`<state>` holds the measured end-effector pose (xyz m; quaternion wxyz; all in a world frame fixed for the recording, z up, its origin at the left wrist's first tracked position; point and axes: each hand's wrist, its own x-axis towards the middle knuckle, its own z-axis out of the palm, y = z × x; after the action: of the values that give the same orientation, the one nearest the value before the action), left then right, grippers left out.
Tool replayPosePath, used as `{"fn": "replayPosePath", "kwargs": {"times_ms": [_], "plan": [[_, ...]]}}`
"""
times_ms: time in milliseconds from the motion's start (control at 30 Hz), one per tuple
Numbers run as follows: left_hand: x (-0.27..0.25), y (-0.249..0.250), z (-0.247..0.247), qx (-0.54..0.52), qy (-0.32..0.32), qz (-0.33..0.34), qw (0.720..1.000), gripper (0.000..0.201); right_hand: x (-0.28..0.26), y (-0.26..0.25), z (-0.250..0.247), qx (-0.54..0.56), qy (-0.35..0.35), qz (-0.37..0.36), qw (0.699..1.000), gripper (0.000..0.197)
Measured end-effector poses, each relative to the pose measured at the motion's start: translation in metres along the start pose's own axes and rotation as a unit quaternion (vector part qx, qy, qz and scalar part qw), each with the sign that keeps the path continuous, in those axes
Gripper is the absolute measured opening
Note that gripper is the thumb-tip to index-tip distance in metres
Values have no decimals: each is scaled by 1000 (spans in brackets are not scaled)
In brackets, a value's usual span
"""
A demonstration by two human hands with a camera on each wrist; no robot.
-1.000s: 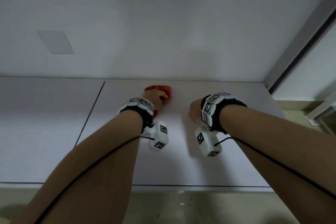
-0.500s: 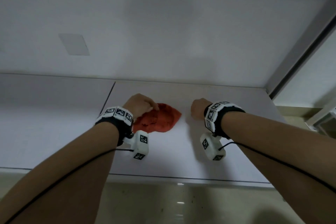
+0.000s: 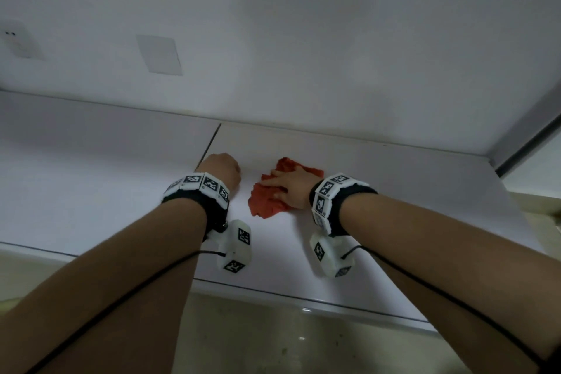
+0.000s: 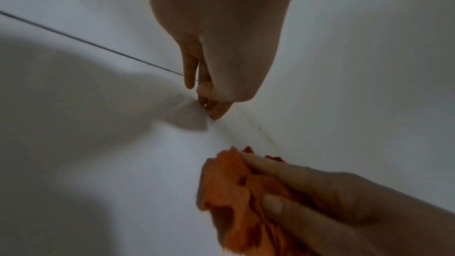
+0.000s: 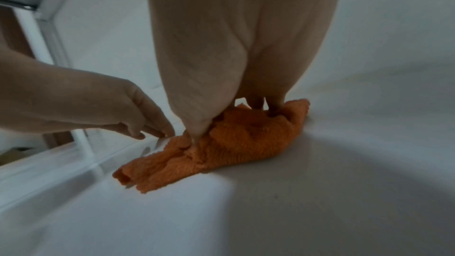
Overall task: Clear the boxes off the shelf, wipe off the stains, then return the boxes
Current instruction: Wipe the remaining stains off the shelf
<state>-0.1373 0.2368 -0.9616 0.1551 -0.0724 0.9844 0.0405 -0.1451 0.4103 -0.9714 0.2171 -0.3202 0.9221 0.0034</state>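
No boxes are in view. An orange cloth (image 3: 264,206) lies crumpled on the white shelf (image 3: 394,191). My right hand (image 3: 285,188) lies on the cloth with straight fingers and presses it down. In the right wrist view the thumb and fingers (image 5: 258,102) dig into the cloth (image 5: 246,139). My left hand (image 3: 223,168) is just left of the cloth, empty, its loosely curled fingertips (image 4: 216,112) touching the shelf near the panel seam (image 3: 209,146). The left wrist view shows the right hand (image 4: 307,192) on the cloth (image 4: 221,192).
A white wall (image 3: 303,39) rises behind the shelf, with a socket (image 3: 18,42) and a blank plate (image 3: 159,53) on it. A grey frame (image 3: 522,136) closes the right end. The shelf's front edge (image 3: 303,300) overhangs a pale floor (image 3: 273,340).
The cloth has passed from my left hand to my right. The left hand has let go and drawn left; the right hand has come over and now presses the cloth.
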Motion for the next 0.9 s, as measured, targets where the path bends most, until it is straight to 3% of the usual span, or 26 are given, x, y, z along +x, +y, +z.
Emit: {"fn": "replayPosePath", "kwargs": {"times_ms": [267,600,700,900], "plan": [[7,18,1,-28,47,-61,997,23,19,18,-16,-23,-14,46,999,63],[16,44,13,-80,60,27,995,31,36,40,-17,19,17,75,997,66],[16,56,15,-81,46,12,996,26,34,45,-15,29,31,80,996,65],[19,69,14,-59,78,7,995,30,29,53,-16,25,35,87,995,62]]}}
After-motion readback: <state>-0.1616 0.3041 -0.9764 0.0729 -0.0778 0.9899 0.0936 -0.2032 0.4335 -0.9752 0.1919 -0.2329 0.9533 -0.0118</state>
